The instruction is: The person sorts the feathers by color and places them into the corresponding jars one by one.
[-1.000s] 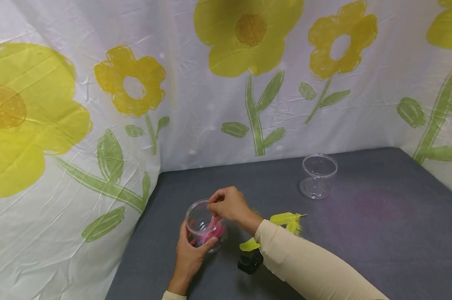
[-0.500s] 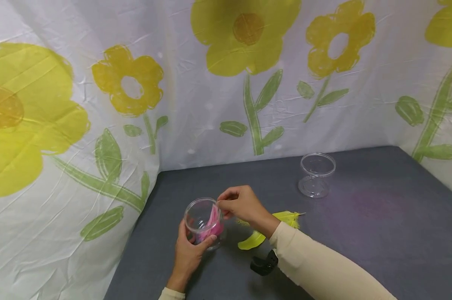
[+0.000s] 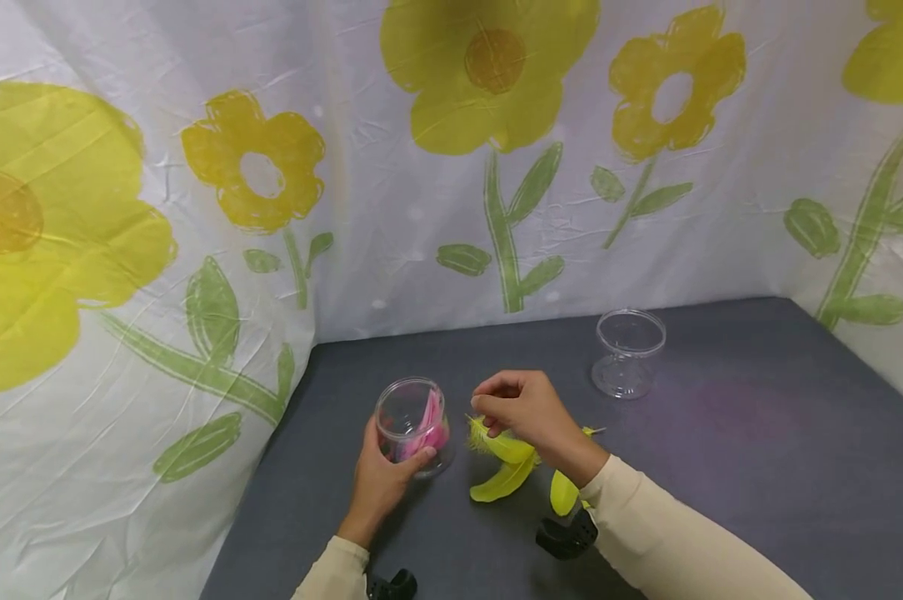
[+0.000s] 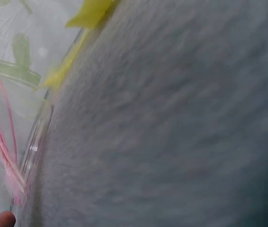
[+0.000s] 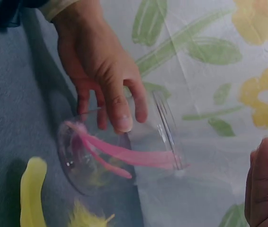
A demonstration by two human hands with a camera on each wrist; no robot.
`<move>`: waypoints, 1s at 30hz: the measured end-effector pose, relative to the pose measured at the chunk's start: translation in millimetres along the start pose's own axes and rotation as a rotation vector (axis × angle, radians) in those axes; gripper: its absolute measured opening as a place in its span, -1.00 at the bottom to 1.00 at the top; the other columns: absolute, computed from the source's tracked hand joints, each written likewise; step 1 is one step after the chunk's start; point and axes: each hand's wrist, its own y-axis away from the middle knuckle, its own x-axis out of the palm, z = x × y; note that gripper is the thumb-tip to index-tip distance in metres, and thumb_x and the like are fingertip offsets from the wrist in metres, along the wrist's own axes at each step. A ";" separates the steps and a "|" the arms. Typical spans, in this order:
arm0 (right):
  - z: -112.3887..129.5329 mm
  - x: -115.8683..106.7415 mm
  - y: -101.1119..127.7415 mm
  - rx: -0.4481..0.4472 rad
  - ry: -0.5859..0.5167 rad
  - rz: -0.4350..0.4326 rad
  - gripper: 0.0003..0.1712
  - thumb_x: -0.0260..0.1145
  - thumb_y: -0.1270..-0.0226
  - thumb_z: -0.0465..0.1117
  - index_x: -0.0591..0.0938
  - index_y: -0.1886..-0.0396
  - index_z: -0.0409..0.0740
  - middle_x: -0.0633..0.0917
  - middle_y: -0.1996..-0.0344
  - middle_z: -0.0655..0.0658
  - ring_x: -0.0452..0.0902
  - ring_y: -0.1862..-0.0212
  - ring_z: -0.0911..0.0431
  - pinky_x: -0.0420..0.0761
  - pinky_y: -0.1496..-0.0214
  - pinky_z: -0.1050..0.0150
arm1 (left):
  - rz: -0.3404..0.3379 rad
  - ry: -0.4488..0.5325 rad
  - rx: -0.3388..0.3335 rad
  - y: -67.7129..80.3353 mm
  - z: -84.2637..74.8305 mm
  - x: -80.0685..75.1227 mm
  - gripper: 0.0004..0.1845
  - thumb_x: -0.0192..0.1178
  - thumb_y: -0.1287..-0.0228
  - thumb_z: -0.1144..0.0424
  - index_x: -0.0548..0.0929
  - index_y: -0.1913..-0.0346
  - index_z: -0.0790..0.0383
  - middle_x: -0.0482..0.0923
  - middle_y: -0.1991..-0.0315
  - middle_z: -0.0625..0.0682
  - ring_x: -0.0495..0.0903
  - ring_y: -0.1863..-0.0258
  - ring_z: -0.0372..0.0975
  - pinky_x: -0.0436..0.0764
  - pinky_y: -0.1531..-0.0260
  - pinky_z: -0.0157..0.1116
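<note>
My left hand (image 3: 380,483) grips a clear plastic jar (image 3: 410,421) standing on the grey table (image 3: 721,467); its fingers (image 5: 101,80) wrap the jar's wall (image 5: 120,151). Pink feathers (image 3: 425,425) stand inside the jar, also seen as pink feathers (image 5: 124,153) in the right wrist view. Just right of the jar, my right hand (image 3: 522,408) has its fingers curled and pinches a yellow feather (image 3: 496,446). Two more yellow feathers (image 3: 504,483) lie on the table under that wrist. The left wrist view shows the jar's edge (image 4: 34,142) and blurred table.
A second clear jar (image 3: 630,352) stands open and empty at the back, right of centre. A white sheet with yellow flowers (image 3: 496,167) hangs behind and along both sides. Grey table surface stretches to the right.
My right hand left the jar's mouth, where it had put a pink feather, moved right and took hold of a yellow feather. The left hand kept its hold on the jar.
</note>
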 end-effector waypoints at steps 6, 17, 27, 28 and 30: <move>-5.0 -17.8 11.1 -0.003 -0.004 -0.044 -0.81 0.38 -0.23 -0.27 0.68 0.23 -0.32 0.66 0.44 -0.25 0.59 0.44 -0.07 0.65 0.29 0.02 | 0.032 -0.069 -0.023 -18.9 -0.3 5.8 0.07 0.55 0.10 0.02 0.16 -0.44 0.16 0.34 -0.29 0.28 0.33 -0.25 0.09 0.23 -0.21 0.15; -18.1 -38.5 28.4 0.026 -0.038 -0.109 -0.83 0.38 -0.22 -0.33 0.67 0.25 -0.37 0.65 0.44 -0.24 0.57 0.42 -0.12 0.66 0.34 0.10 | 0.064 -0.150 -0.036 -61.0 -4.1 23.9 0.13 0.52 0.09 -0.08 0.10 -0.50 0.16 0.30 -0.33 0.25 0.30 -0.28 0.10 0.26 -0.20 0.15; -33.5 -44.4 34.7 0.064 -0.062 -0.118 -0.80 0.38 -0.21 -0.34 0.65 0.25 -0.42 0.67 0.44 -0.26 0.58 0.45 -0.08 0.66 0.37 0.13 | 0.083 -0.145 -0.028 -94.1 -4.1 34.0 0.10 0.49 0.03 -0.05 0.06 -0.50 0.13 0.27 -0.34 0.24 0.28 -0.28 0.10 0.29 -0.19 0.13; -34.4 -45.3 35.3 0.064 -0.068 -0.115 -0.80 0.38 -0.21 -0.34 0.65 0.25 -0.43 0.67 0.44 -0.25 0.58 0.46 -0.05 0.65 0.38 0.15 | 0.088 -0.141 -0.030 -96.0 -3.5 35.2 0.10 0.50 0.03 -0.06 0.06 -0.50 0.12 0.26 -0.35 0.24 0.28 -0.28 0.11 0.29 -0.18 0.14; -35.3 -47.4 36.4 0.061 -0.074 -0.114 -0.79 0.38 -0.22 -0.33 0.65 0.24 -0.43 0.67 0.44 -0.25 0.58 0.48 0.01 0.65 0.38 0.15 | 0.092 -0.135 -0.034 -98.3 -3.0 37.4 0.13 0.49 0.03 -0.06 0.02 -0.51 0.12 0.24 -0.36 0.25 0.26 -0.30 0.11 0.28 -0.19 0.14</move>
